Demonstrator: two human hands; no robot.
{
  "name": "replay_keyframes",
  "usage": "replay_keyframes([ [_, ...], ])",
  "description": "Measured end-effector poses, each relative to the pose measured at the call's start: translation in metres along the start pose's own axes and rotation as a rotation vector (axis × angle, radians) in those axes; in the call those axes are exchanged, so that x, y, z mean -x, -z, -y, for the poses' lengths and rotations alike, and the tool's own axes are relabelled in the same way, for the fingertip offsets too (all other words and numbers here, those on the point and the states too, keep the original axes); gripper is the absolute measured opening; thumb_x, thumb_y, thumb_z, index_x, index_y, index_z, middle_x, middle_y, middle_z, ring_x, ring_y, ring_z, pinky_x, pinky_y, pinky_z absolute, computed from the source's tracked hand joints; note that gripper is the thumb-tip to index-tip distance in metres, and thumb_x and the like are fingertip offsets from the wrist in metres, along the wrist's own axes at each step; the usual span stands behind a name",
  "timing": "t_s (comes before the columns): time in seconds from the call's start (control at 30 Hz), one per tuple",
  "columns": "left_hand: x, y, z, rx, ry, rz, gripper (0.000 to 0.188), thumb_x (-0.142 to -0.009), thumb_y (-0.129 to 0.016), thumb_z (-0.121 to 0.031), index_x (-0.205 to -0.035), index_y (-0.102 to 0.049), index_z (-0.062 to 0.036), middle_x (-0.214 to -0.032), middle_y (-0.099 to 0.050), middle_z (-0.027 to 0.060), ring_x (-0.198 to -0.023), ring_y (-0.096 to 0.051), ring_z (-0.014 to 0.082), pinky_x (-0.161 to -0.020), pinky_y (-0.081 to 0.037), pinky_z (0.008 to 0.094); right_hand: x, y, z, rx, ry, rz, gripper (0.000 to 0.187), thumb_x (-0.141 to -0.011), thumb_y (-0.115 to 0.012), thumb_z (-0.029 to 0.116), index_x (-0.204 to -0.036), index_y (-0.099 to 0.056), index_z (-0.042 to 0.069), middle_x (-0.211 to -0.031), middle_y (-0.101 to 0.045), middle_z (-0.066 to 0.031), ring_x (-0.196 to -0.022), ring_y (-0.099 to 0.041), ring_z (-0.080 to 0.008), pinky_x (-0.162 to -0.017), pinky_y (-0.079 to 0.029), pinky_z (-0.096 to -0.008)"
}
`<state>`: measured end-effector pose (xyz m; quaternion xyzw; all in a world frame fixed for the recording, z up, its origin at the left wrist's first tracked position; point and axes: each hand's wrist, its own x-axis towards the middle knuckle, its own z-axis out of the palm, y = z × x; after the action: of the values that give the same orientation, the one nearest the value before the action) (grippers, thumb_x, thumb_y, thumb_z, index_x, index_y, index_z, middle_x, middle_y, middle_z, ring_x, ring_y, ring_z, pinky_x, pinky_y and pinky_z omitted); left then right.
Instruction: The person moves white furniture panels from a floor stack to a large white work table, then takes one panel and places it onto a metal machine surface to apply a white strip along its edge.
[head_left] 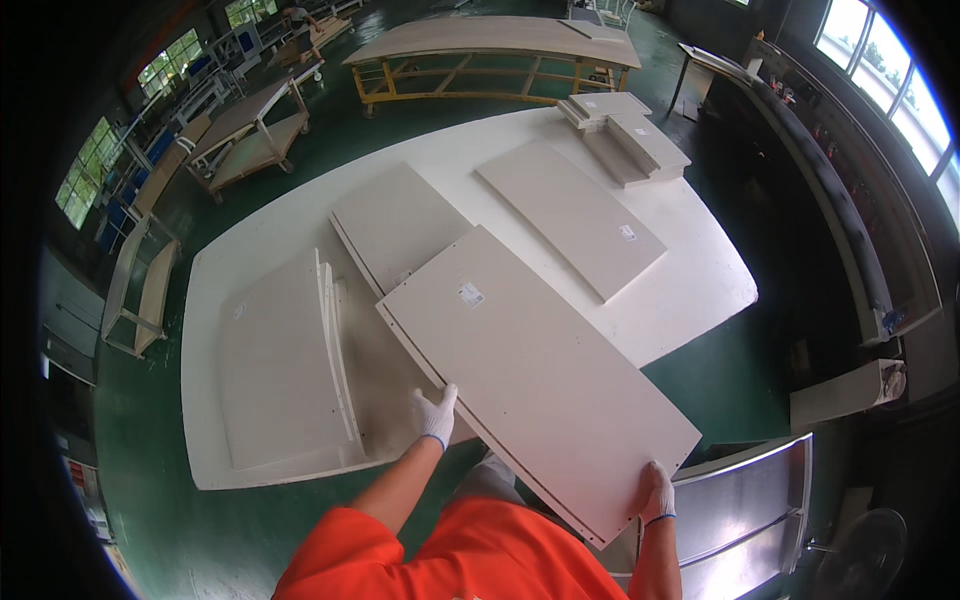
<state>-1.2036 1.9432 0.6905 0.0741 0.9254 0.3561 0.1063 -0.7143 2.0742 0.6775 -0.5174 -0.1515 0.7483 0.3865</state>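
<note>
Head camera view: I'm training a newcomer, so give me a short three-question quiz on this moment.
1. True or false: both gloved hands grip the large board.
2. Which hand is at the board's near right corner? A) left hand B) right hand
3. What colour is the floor around the white sheet?

Key:
1. True: the left hand holds the long left edge, the right hand the near corner.
2. B.
3. Green.

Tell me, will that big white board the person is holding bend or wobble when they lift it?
The big white board looks flat and straight between the left hand and right hand, so it's probably stiff. Its size suggests it's heavy and awkward.
</note>
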Motion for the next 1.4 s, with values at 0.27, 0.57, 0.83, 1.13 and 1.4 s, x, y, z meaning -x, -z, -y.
replay_keyframes([
  [0.27,-0.189,-0.010,-0.090,-0.384,-0.569,0.230,0.065,-0.096,-0.061,-0.058,-0.130,-0.064,-0.0019,-0.140,-0.059,0.0292,-0.128,-0.056,0.0460,-0.106,-0.046,0.0530,0.067,0.085,0.028,0.105,-0.006,-0.267,0.053,-0.102,-0.065,0.040,-0.140,-0.061,0.003,-0.138,-0.067,-0.0080,-0.126,-0.062,-0.0264,-0.111,-0.047,-0.0439],
  [0.57,-0.231,-0.099,-0.172,-0.325,-0.268,0.716,0.100,-0.098,-0.040,-0.078,-0.137,-0.060,0.0123,-0.138,-0.063,0.0328,-0.135,-0.057,0.0445,-0.113,-0.043,0.0439,0.078,0.059,0.037,0.154,-0.055,-0.498,0.088,-0.098,-0.061,0.066,-0.156,-0.045,0.001,-0.153,-0.054,-0.0131,-0.136,-0.054,-0.0300,-0.114,-0.043,-0.0473],
  [0.83,-0.227,-0.177,-0.275,-0.346,-0.410,0.874,0.094,-0.095,-0.050,-0.076,-0.138,-0.062,0.0072,-0.142,-0.062,0.0298,-0.138,-0.055,0.0411,-0.115,-0.042,0.0416,0.074,0.056,0.043,0.206,-0.068,-0.613,0.102,-0.096,-0.049,0.080,-0.159,-0.039,0.001,-0.159,-0.049,-0.0150,-0.142,-0.048,-0.0316,-0.119,-0.037,-0.0528],
  [1.13,-0.261,-0.225,-0.280,-0.588,-0.365,0.903,0.052,-0.087,-0.064,-0.044,-0.114,-0.076,-0.0004,-0.107,-0.076,0.0192,-0.097,-0.072,0.0334,-0.087,-0.055,0.0468,0.067,0.094,0.005,0.179,0.028,-0.594,0.098,-0.098,-0.049,0.078,-0.152,-0.049,-0.003,-0.146,-0.061,-0.0148,-0.127,-0.061,-0.0289,-0.111,-0.046,-0.0446],
  [1.4,-0.223,-0.247,-0.329,-0.734,-0.476,1.073,0.065,-0.092,-0.059,-0.050,-0.134,-0.068,-0.0010,-0.131,-0.069,0.0224,-0.122,-0.062,0.0387,-0.099,-0.050,0.0518,0.097,0.073,0.033,0.174,0.020,-0.721,0.082,-0.104,-0.049,0.067,-0.134,-0.064,-0.008,-0.120,-0.072,-0.0147,-0.103,-0.069,-0.0240,-0.090,-0.056,-0.0397],
])
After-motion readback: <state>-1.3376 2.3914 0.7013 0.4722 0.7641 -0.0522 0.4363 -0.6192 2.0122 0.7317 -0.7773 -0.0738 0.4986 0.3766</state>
